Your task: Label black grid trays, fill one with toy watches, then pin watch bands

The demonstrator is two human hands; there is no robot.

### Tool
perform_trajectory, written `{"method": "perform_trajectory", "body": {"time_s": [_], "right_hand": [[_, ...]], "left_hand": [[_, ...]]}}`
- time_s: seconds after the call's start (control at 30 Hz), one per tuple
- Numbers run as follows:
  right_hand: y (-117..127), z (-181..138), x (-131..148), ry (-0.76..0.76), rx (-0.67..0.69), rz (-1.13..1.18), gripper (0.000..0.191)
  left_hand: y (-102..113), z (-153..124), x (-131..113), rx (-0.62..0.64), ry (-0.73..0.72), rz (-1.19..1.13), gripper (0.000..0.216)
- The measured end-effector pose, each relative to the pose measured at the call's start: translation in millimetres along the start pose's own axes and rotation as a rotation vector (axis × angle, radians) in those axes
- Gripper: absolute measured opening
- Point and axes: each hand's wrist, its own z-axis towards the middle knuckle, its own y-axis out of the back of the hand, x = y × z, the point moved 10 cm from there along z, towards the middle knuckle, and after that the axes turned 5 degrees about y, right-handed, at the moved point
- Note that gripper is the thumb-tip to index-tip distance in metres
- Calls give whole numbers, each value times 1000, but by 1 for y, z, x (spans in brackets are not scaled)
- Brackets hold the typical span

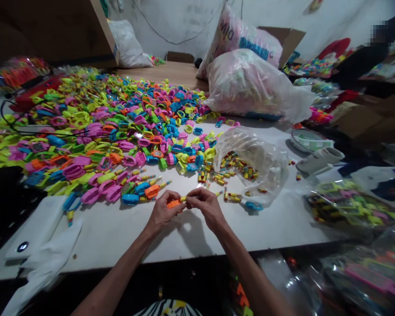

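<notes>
My left hand (163, 211) is closed on an orange plastic toy watch (173, 203) above the near part of the white table. Fingertips of my right hand (208, 206) pinch a small yellow-wrapped tube (183, 199) against the end of that watch. How far the tube sits in the watch is hidden by the fingers. To the left lie toy watches with tubes sticking out, such as an orange one (152, 191) and a blue one (130, 199). Right of my hands, an open clear plastic bag (266, 153) spills several yellow-and-red tubes (221, 179) onto the table.
A large heap of colourful toy watches (118, 118) covers the table's left and back. Full plastic bags (250, 83) stand behind. A white device (36, 228) lies front left; a cardboard roll (321, 159) and a bowl (307, 138) sit right. Another person (362, 66) is far right.
</notes>
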Motion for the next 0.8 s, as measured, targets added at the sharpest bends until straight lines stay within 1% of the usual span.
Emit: {"method": "perform_trajectory", "body": {"time_s": [0.1, 0.2, 0.27, 0.43, 0.57, 0.67, 0.8], "right_hand": [[2, -2, 1, 15, -8, -3, 19], [1, -4, 3, 17, 4, -39, 21], [-2, -5, 5, 15, 15, -72, 21], [-2, -8, 9, 47, 12, -117, 20], [-5, -10, 10, 48, 91, -163, 21], [-8, -12, 13, 42, 150, -169, 21], [-8, -15, 12, 3, 176, -114, 22]], "left_hand": [[7, -5, -10, -36, -76, 4, 32], [15, -7, -17, -105, -120, 87, 31], [16, -8, -19, -117, -131, 134, 29], [12, -7, -21, -70, -153, 177, 23], [9, -9, -24, -21, -198, 226, 16], [7, -11, -27, 25, -222, 261, 15], [4, -12, -31, 46, -234, 303, 16]]}}
